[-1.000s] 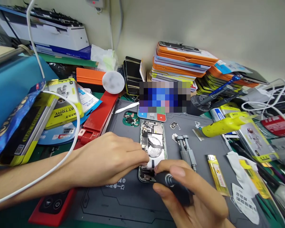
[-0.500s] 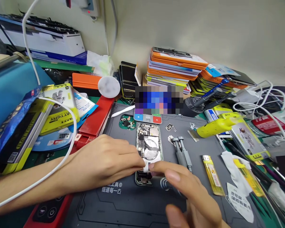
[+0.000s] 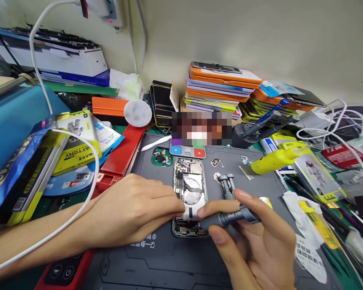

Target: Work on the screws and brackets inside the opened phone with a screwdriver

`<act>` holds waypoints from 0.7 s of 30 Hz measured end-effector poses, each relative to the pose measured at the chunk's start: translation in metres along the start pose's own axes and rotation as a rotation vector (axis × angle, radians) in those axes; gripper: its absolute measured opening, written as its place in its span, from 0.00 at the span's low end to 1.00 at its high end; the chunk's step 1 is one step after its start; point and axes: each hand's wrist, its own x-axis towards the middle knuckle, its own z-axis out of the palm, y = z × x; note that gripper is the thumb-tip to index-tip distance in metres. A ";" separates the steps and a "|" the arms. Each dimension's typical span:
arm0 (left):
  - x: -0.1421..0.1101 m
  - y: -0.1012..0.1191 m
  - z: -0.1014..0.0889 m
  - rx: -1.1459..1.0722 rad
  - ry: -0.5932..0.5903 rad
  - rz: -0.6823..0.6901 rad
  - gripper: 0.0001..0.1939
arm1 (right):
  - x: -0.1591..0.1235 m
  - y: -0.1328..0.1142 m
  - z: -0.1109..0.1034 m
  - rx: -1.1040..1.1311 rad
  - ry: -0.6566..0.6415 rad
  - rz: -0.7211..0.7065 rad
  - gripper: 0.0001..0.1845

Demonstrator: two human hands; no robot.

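Note:
An opened phone lies on the dark grey work mat, its inner parts bare, with a round silvery coil in the middle. My left hand comes in from the left with its fingers closed together, the tips over the phone's left edge; its thumb is hidden. A grey screwdriver is gripped in my right hand, between thumb and fingers. The driver lies almost level, its tip end towards the lower end of the phone. My right index fingertip is at the phone's lower right side.
More grey drivers lie right of the phone, beside small metal parts. A yellow bottle lies on the right. Behind stand stacked orange boxes. A white cable hangs across my left forearm.
My right hand has turned and its fingers have risen, bringing the screwdriver into clear view above the mat. The right hand now covers most of the yellow lighter. My left hand has stayed put.

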 end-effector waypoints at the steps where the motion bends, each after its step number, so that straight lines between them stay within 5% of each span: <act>1: 0.000 0.001 0.000 0.000 0.004 0.000 0.10 | 0.001 -0.001 0.001 0.005 0.005 0.014 0.42; 21: -0.003 -0.002 0.005 0.082 0.146 -0.109 0.08 | 0.000 0.000 0.001 0.015 0.004 0.053 0.44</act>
